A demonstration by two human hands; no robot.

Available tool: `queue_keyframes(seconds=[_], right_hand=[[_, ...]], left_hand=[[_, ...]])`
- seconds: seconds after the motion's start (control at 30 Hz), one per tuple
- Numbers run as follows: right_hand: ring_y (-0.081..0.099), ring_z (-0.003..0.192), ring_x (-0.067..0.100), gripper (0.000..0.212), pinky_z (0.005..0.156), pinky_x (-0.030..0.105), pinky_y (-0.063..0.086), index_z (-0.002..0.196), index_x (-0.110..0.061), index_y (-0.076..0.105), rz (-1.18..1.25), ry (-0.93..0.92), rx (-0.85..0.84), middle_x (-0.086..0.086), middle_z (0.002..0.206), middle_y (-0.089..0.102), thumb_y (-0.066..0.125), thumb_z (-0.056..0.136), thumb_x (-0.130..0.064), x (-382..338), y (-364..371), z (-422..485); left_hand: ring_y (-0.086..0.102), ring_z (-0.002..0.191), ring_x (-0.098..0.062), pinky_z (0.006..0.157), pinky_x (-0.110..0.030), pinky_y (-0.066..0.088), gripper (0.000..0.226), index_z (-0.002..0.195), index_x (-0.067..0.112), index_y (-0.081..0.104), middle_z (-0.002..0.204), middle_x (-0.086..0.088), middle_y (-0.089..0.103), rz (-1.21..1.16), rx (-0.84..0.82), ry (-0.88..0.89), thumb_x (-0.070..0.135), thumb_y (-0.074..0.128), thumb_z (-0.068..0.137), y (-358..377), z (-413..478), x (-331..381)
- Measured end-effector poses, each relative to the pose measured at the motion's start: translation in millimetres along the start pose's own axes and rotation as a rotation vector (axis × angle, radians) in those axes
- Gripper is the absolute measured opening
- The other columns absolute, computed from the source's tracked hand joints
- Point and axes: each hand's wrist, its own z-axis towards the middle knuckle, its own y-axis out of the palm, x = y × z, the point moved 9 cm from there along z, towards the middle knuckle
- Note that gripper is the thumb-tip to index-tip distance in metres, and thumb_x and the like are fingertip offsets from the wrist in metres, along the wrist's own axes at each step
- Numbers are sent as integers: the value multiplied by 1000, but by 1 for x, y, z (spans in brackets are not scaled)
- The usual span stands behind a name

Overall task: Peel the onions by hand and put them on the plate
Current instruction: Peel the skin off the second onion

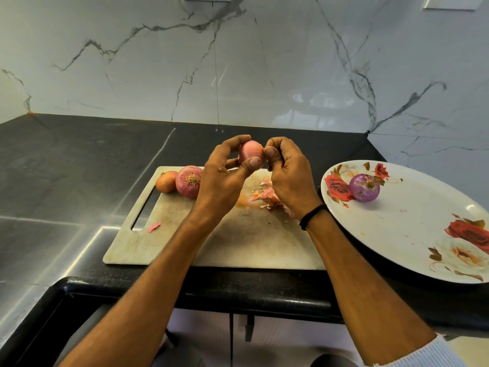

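**Onion mid-peel above the board, grip the weak spot**

The black table (pixel 79 168) carries everything. The cutting board (pixel 251 245) lies in the middle, and the flowered plate (pixel 410 234) sits at its 3 o'clock. The plate's near rim looks close to the table's front edge, so an elbow swinging back could knock it.

Both hands are raised together over the far side of the board. The left hand (pixel 225 176) clamps the held onion (pixel 251 152) between forefinger on top and thumb beneath. The right hand (pixel 288 176), fingers curled, pinches at the onion's 3 o'clock end, seemingly on a bit of skin.

From where I stand, that onion's long axis runs roughly level, from 9 to 3 o'clock. Its tapered tip points at the right hand; whether that is root or stem I can't tell.

The likely trouble is a hard tug on the skin against only a two-finger hold. The onion could pop free, drop to the board and roll. Dry skin may also tear into small flakes rather than coming away whole.

At the board's 10 o'clock wait a large unpeeled onion (pixel 188 185), root hairs facing us, and touching it a small orange onion (pixel 166 182). One peeled onion (pixel 364 191) is on the plate's 10 o'clock side. Loose peels (pixel 267 194) lie under the right hand, and one stray scrap (pixel 154 227) lies by the board's handle slot.
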Motion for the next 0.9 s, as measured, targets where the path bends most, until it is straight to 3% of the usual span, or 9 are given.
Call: queue_keyframes(seconds=[0.1, 0.27, 0.37, 0.47, 0.57, 0.7, 0.9], right_hand=[[58, 90, 12, 8, 75, 17, 55, 98, -15, 56, 14, -26, 10, 1, 99, 56, 50, 102, -11, -4, -2, 0], [56, 89, 12, 11, 74, 19, 55, 97, -13, 57, 21, -93, 3, 3, 99, 53, 48, 101, -7, -10, -1, 0], [56, 90, 15, 9, 77, 29, 58, 97, -15, 56, 26, -110, -17, 2, 98, 53, 48, 100, -10, -11, 1, 0], [58, 91, 17, 8, 78, 30, 58, 98, -14, 56, 60, -96, -34, 2, 98, 55, 50, 100, -10, -10, 1, 0], [62, 96, 16, 9, 80, 22, 56, 106, -17, 55, 192, -24, -46, 1, 100, 60, 56, 99, -11, -9, -1, 0], [64, 101, 16, 20, 87, 26, 57, 114, -21, 58, 265, 23, -55, -7, 101, 64, 63, 95, -16, -9, -2, 0], [65, 93, 10, 10, 80, 20, 56, 103, -11, 65, 294, 91, -5, -2, 95, 67, 64, 94, -15, -4, -4, -1]], left_hand=[[65, 110, -26, 89, -35, 60, 45, 136, 10, 54, 130, -10, 59, -80, -16, -70, 23, 65, 95, 4, -1, -4], [67, 105, -23, 80, -25, 57, 33, 130, 8, 59, 119, -9, 64, -197, -21, -156, 26, 51, 103, 7, -4, -11], [67, 100, -20, 80, -26, 56, 40, 126, 8, 62, 116, -11, 66, -255, -22, -208, 36, 48, 100, 8, -4, -15], [66, 96, -18, 80, -27, 56, 51, 127, 5, 61, 116, -13, 65, -264, -20, -218, 43, 48, 96, 8, -4, -15], [66, 105, -21, 82, -26, 57, 41, 131, 8, 58, 121, -11, 63, -242, -16, -193, 34, 49, 100, 7, -4, -13], [66, 109, -21, 83, -26, 58, 35, 134, 9, 55, 123, -9, 63, -196, -14, -158, 25, 49, 103, 6, -3, -9], [66, 108, -21, 87, -28, 59, 57, 144, 13, 46, 124, -7, 60, -176, -62, -185, 36, 59, 93, 10, -6, -3]])
